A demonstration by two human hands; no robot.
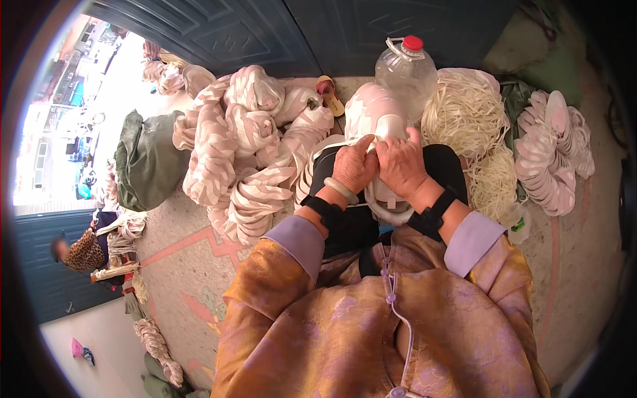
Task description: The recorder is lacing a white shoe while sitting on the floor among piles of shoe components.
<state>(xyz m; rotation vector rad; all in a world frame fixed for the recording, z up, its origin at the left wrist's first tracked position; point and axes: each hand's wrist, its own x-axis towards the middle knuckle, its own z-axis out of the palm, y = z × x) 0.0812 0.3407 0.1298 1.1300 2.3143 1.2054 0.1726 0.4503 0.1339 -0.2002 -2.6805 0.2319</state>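
Tension the white lace (346,140) evenly at the shoe upper (390,125), left hand (355,164) pinching it; whether the right hand (402,166) has its fingers closed is unclear.

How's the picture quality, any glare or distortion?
Head view: glare washes out the outdoor scene at left; fisheye distortion bends the doors at top; corners go black; left hand and right hand look fairly clear.
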